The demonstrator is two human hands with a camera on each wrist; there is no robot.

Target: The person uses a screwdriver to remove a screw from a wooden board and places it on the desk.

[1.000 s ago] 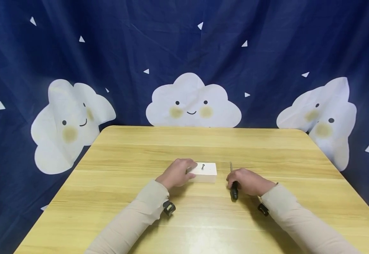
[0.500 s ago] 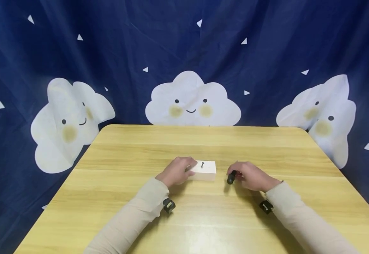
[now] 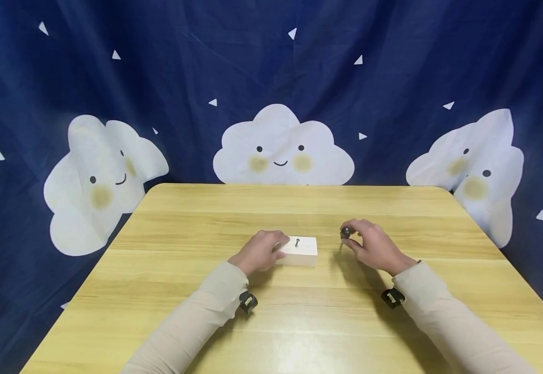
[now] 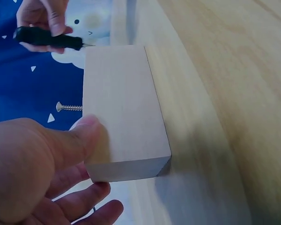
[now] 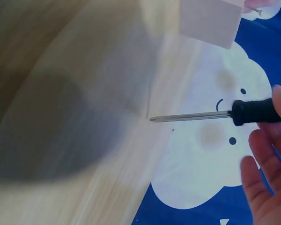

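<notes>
A pale wooden block (image 3: 299,257) lies on the table, and a screw (image 3: 297,242) stands up from its top face. My left hand (image 3: 261,252) grips the block's left end, with the thumb on the near side in the left wrist view, close to the screw (image 4: 69,107). To the right of the block, my right hand (image 3: 374,246) holds a screwdriver (image 3: 345,232) by its black handle. In the right wrist view the screwdriver (image 5: 192,116) has a bare metal shaft whose tip points down at the tabletop; whether it touches cannot be told.
The wooden table (image 3: 206,213) has light planks and rounded far corners. Behind it hangs a dark blue curtain (image 3: 182,67) with white smiling clouds and small triangles. A black camera strap (image 3: 248,301) sits at each wrist.
My right hand has lifted the screwdriver from lying on the table, turned it upright with the handle on top, and shifted away from me. The left hand keeps its hold on the block.
</notes>
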